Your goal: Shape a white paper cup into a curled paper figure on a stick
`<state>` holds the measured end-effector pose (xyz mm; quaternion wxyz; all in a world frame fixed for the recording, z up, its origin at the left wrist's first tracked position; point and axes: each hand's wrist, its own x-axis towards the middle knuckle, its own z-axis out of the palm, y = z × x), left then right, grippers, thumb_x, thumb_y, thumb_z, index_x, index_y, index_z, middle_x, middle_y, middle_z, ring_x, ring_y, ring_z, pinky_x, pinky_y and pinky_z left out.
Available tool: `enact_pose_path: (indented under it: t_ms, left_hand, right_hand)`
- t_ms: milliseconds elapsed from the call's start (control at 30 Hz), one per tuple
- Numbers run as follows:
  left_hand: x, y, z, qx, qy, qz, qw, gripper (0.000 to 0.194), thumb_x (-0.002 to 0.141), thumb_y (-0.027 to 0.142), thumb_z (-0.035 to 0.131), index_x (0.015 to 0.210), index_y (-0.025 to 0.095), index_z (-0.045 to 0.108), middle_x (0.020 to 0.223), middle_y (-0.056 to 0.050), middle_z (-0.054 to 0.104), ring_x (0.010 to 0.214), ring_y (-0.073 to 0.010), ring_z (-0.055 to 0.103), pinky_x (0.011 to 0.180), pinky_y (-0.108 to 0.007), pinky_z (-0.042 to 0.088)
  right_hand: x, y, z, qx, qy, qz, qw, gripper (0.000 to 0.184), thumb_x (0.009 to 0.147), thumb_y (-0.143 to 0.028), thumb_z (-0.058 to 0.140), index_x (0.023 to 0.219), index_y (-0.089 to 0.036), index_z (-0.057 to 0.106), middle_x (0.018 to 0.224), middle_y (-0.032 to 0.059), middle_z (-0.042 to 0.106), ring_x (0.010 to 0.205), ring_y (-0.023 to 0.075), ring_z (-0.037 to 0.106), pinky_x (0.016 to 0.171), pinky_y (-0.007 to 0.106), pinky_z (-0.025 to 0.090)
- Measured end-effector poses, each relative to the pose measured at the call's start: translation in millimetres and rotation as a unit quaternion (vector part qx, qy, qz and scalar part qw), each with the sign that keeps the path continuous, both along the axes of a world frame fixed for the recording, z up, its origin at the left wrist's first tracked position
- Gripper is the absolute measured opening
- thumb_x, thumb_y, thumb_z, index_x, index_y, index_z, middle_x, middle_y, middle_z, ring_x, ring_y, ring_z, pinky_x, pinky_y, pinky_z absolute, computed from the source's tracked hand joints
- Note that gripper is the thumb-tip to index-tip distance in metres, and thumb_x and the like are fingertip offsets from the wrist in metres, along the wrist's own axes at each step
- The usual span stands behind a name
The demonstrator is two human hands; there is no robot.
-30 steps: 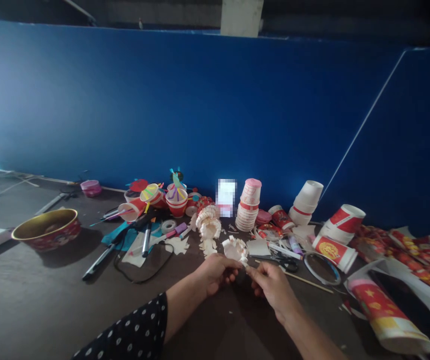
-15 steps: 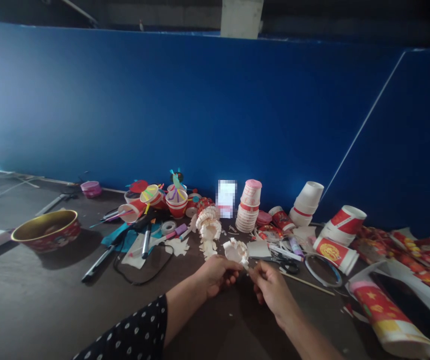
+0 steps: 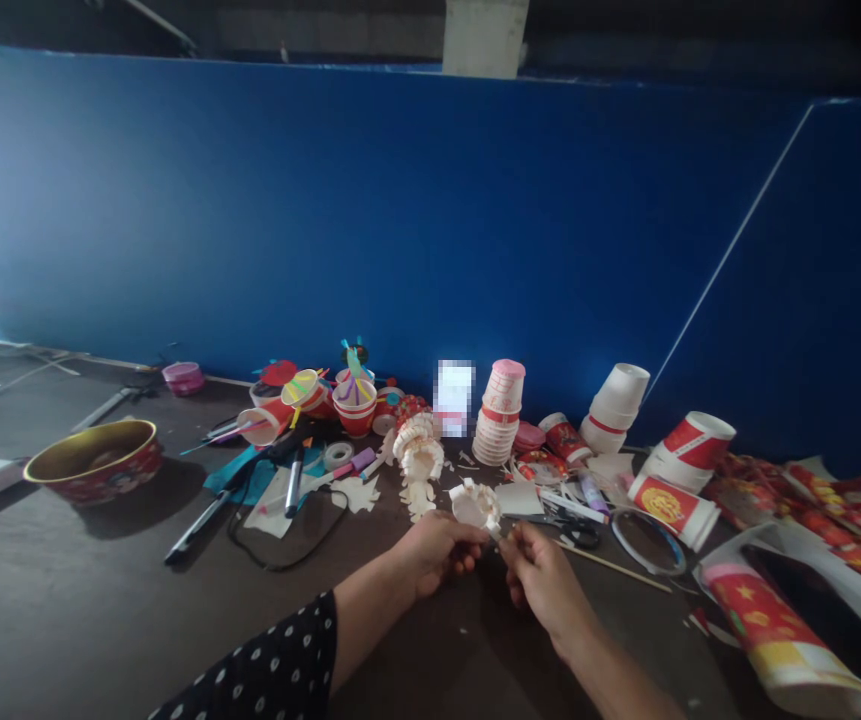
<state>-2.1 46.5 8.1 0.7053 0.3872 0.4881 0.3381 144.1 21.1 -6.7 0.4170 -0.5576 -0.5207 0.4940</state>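
Note:
Between my hands is a white paper cutout (image 3: 473, 503), round with curled, notched strips along its edge. My left hand (image 3: 441, 552) pinches its near left edge between thumb and fingers. The fingertips of my right hand (image 3: 531, 562) are closed on the near right edge, at a small folded strip. Behind the cutout, slightly left, stands a stack of similar curled white paper pieces (image 3: 419, 455), with flat scalloped pieces (image 3: 419, 497) lying in front of it. Scissors (image 3: 584, 532) with dark handles and a thin wooden stick (image 3: 617, 567) lie just beyond my right hand.
Stacked paper cups (image 3: 496, 440) stand at the back, with white cups (image 3: 614, 405) further right. A gold-rimmed bowl (image 3: 96, 480), markers (image 3: 293, 480), tape (image 3: 338, 456) and decorated cups (image 3: 355, 410) lie left. A red-and-yellow cup stack (image 3: 779, 635) lies on its side near right.
Both hands keep their hold on the white paper cutout. The cutout has tilted and shifted very slightly to the right, with small finger movements at its near edge.

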Motion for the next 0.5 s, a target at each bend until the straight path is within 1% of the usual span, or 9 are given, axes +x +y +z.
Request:
enact_pose_path:
  t_ms: [233,367,500]
  left_hand:
    - [0.1,-0.2,1.7,-0.026,-0.014,0.015,0.999,0.020,0.066,0.019,0.070,0.054,0.010,0.058,0.042,0.002,0.051,0.035,-0.0048,0.044,0.035,-0.016,0.025]
    - [-0.1,0.3,0.9,-0.023,-0.019,0.016,0.999,0.022,0.067,0.020,0.069,0.053,0.010,0.055,0.042,0.003,0.050,0.035,-0.0041,0.042,0.035,-0.016,0.024]
    - [-0.1,1.7,-1.8,-0.007,-0.023,0.008,1.000,0.023,0.069,0.020,0.067,0.052,0.011,0.054,0.041,0.004,0.049,0.035,-0.0036,0.041,0.036,-0.016,0.025]
  right_hand:
    - [0.2,-1.1,1.7,-0.006,0.001,0.001,1.000,0.037,0.060,-0.054,0.059,0.064,-0.023,0.038,0.043,-0.0105,0.041,0.036,0.0066,0.036,0.034,0.018,0.030]
    - [0.2,-1.1,4.2,-0.018,-0.015,0.003,1.000,0.037,0.061,-0.054,0.058,0.062,-0.023,0.038,0.042,-0.0096,0.043,0.034,0.0064,0.037,0.034,0.019,0.028]
    - [0.7,-0.7,6.1,-0.025,-0.035,-0.001,0.999,0.039,0.061,-0.056,0.058,0.060,-0.022,0.038,0.043,-0.0078,0.046,0.034,0.0077,0.042,0.034,0.019,0.026]
